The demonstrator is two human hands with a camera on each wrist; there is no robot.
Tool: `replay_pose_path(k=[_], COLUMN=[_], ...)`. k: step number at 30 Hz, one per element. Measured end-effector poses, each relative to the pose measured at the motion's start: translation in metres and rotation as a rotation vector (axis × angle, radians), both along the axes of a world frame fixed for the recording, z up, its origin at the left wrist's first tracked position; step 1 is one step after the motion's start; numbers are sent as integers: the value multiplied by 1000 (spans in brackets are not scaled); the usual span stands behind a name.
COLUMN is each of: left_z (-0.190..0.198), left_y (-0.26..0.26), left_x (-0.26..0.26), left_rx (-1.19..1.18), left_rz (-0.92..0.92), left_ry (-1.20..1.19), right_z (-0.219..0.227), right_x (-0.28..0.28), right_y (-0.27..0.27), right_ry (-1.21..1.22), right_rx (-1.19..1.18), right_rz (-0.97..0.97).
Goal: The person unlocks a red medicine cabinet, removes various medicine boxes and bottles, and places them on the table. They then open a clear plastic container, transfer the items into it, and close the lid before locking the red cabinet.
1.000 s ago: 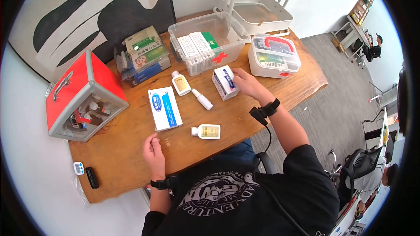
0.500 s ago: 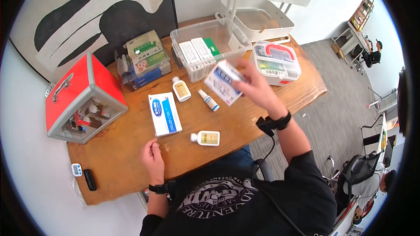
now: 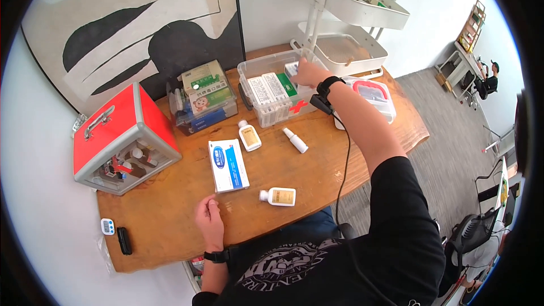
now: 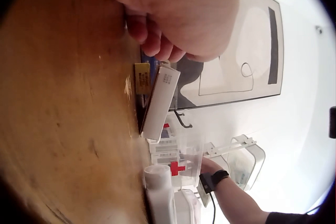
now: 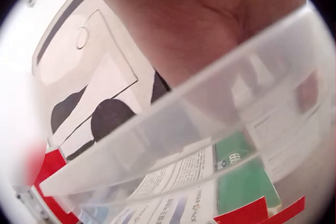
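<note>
My right hand (image 3: 310, 73) reaches over the rim of a clear plastic bin (image 3: 271, 119) with a red cross and grips a white medicine box (image 3: 291, 69) inside it. Fingers and box show blurred through the bin wall in the right wrist view. Beside that box, white cartons (image 3: 265, 89) and a green box (image 3: 287, 84) stand in the bin. The left hand (image 3: 209, 221) rests at the front of the wooden table, fingers loosely curled and holding nothing. Just beyond it lies a blue-and-white medicine box (image 3: 229, 165).
Two white bottles, one upper (image 3: 249, 136) and one lower (image 3: 281, 196), and a small spray bottle (image 3: 295, 140) lie mid-table. A red first-aid case (image 3: 116, 130) and another filled clear bin (image 3: 212, 114) stand left. A lidded box (image 3: 374, 99) is partly behind the right arm; a white cart (image 3: 362, 62) stands behind.
My right hand has lifted the white medicine box from the table and carried it up and away into the clear bin. The left hand has stayed at the table's front.
</note>
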State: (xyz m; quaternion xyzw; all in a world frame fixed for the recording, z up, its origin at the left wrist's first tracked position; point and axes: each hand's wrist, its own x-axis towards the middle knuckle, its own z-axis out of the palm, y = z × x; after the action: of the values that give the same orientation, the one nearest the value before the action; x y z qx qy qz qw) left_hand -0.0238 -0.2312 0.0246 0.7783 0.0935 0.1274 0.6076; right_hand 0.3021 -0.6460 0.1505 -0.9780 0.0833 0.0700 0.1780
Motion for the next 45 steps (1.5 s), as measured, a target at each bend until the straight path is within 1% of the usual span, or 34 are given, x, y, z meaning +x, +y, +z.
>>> replay_pose_path(k=[1,3,4,6,7,8,10,11,13,14,15,16,18,19,20,21,22,24,25,26,27,28,29,30,32,33,35,36,38,39,41,42,44,45], left_z=[-1,-6,-4,0,2,4,0,-5,-10,-10,-8,-1,18,11,12,15,17,13,15,17,17,15,14,11,11,12,35,39,45,47,55,63,85,86], left_y=[1,3,3,-1,-2,-2,-1,2,2,0,0,-3,-14,-12,-12,-13,-13,-13,-13,-15,-15,-14,-13,-12,-15,-17,-30,-32,-34,-35,-38,-43,-60,-66], left_x=[1,1,1,0,-1,0,0,1,1,3,3,3,8,13,18,24,30,41,46,51,55,58,60,61,60,59,49,47,41,37,28,24,13,12], left_rx=[2,28,31,-26,-22,-34,-52,-44,-36,24,89,97,172,222,225,256,287,304,325,346,350,283,217,224,72,74,-111,-110,-269,-268,-450,-450,-631,-652], left_rz=[4,-17,-16,-4,-5,-7,-9,-21,-29,-15,5,18,24,25,34,17,-1,23,11,-7,-19,-38,-56,-65,-50,-54,49,49,25,25,-39,-40,-214,-281], left_ry=[-3,-18,-11,-2,17,7,4,-12,-16,-35,-50,-39,-48,-67,-64,3,70,58,119,178,165,203,243,236,175,171,231,230,192,192,161,160,83,87], right_z=[-9,-27,-34,-47,-34,-19,12,23,28,7,-4,-27,-79,-90,-96,-103,-104,-98,-94,-92,-91,-88,-83,-79,-73,-68,-58,-55,-49,-42,-22,-22,-21,-19], right_x=[5,10,18,34,17,-5,-55,-85,-149,-159,-174,-186,-202,-209,-215,-221,-229,-243,-248,-253,-257,-260,-264,-267,-272,-275,-280,-283,-288,-292,-298,-299,-300,-299], right_y=[-1,-6,-12,-23,-10,6,32,39,45,34,30,22,4,3,3,4,8,16,18,18,17,19,20,23,27,31,39,43,54,59,72,79,93,97], right_ry=[-3,114,121,93,-87,-69,-1055,-1048,-731,-611,-418,-408,-449,-448,-423,-395,-392,-401,-354,-365,-433,-499,-514,-521,-624,-629,-661,-661,-551,-552,-150,-151,-182,-84], right_rx=[2,-176,-172,-61,-33,-30,275,274,281,167,117,129,-45,-38,56,150,157,223,266,264,239,214,227,229,275,274,397,397,534,535,701,700,946,1076], right_rz=[4,114,115,241,140,138,164,172,216,256,229,241,188,194,166,138,146,263,261,250,297,344,331,320,357,353,436,436,489,488,388,387,315,326])
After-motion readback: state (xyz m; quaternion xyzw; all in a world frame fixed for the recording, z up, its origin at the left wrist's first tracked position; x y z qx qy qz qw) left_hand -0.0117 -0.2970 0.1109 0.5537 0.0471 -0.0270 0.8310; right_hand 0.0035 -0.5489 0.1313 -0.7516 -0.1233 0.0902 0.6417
